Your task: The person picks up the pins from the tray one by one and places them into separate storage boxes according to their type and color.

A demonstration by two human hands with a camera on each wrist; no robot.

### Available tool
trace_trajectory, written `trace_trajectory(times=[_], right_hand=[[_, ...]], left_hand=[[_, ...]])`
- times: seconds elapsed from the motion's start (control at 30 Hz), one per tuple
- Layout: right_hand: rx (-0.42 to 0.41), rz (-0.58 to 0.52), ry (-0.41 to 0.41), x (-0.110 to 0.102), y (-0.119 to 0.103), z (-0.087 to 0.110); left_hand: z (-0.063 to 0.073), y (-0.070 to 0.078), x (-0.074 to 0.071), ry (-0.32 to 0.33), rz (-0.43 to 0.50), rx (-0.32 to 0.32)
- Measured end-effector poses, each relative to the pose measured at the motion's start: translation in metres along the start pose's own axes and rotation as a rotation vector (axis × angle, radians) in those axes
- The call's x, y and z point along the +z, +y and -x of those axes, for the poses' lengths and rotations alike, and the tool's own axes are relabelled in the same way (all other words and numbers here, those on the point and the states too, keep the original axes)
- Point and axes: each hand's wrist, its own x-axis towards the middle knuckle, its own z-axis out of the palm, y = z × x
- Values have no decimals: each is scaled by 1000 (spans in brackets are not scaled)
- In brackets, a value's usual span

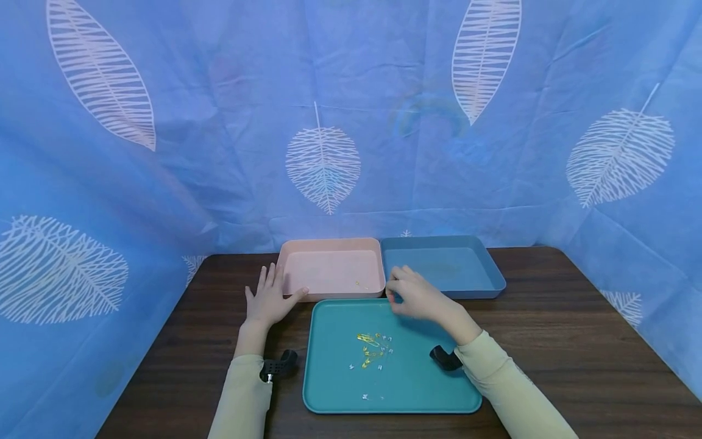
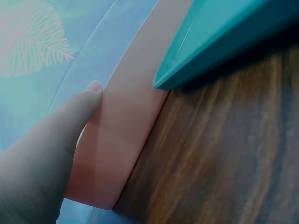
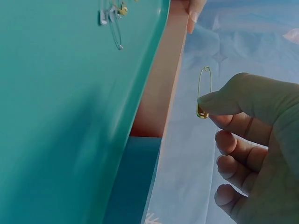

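Observation:
My right hand (image 1: 417, 297) pinches a gold safety pin (image 3: 202, 114) by its capped end, between thumb and index finger, and its coiled end points away. In the head view that hand is above the teal tray's far edge, near where the pink and blue trays meet. My left hand (image 1: 270, 305) rests at the pink tray's (image 1: 323, 268) near left corner, fingers spread and thumb (image 2: 95, 88) on its rim. Gold safety pins (image 1: 368, 340) and silver safety pins (image 1: 364, 397) lie scattered on the teal tray (image 1: 428, 384). A few small gold pins (image 1: 358, 283) lie inside the pink tray.
A blue tray (image 1: 444, 265) stands against the pink one on its right. The teal tray lies in front of both on a dark wooden table (image 1: 554, 341). Behind the table hangs a blue cloth (image 1: 247, 152) with white leaf prints.

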Motion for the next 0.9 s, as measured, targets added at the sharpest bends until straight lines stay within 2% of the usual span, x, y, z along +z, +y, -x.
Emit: trace_trajectory(times=[0.4,0.63,0.9], right_hand=[[1,-8,0,-5,3,-15],[0,10,8,-5,6,-27],[-27,28,43,-6,10,-44]], left_hand=[[-7,-1,4,42,-37,37],[-8,-1,7,29,-29,48],[-7,2,5,19,-11,50]])
